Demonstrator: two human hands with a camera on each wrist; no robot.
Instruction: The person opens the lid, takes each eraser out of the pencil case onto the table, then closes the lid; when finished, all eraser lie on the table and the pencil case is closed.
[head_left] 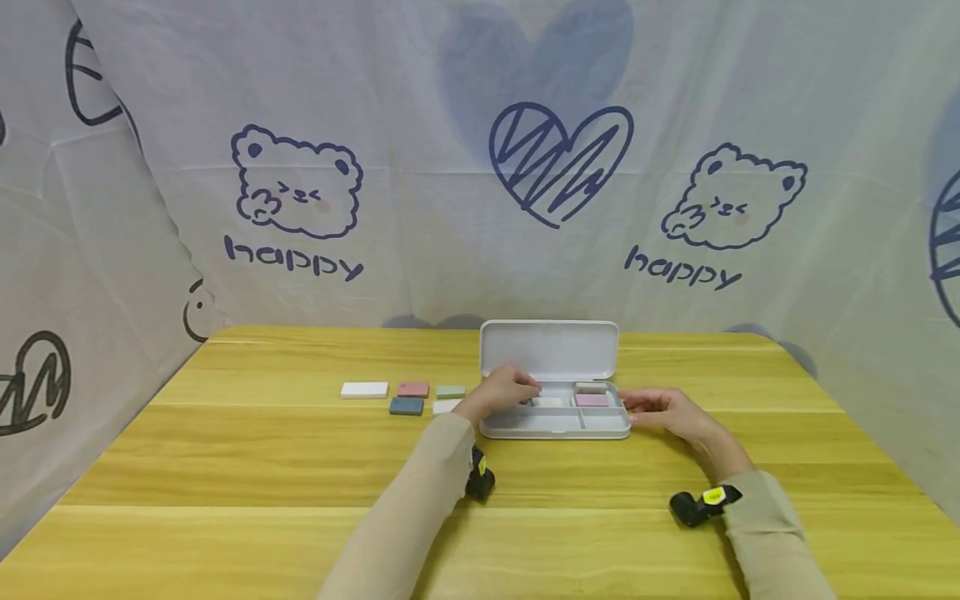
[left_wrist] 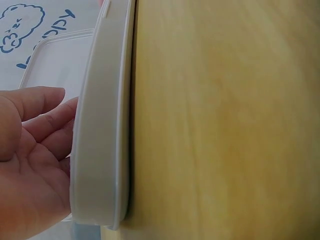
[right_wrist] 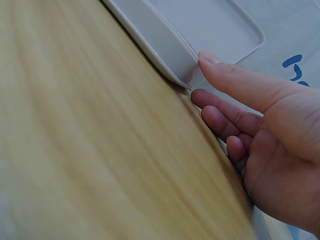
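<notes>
Likely part-filled on table (head_left: 225, 475): open compartmented case (head_left: 532, 423), three eraser-like blocks (head_left: 591, 401) inside (five loose blocks (head_left: 413, 389) left of it, presumably remaining). Inside case, left hand (head_left: 501, 390), grip hidden; at its right end, right hand (head_left: 675, 410), fingers loosely bent.

Smooth plastic case (head_left: 555, 434), wood-grained tabletop (head_left: 225, 483), creased cloth backdrop (head_left: 420, 192).

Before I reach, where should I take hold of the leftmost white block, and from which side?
Probably from above, pinching the middle of both long edges. The leftmost white block lies flat on the table, its long edges running left to right with nothing against them. The reddish block sits close past its right end, so an end-to-end pinch looks tighter.
</notes>
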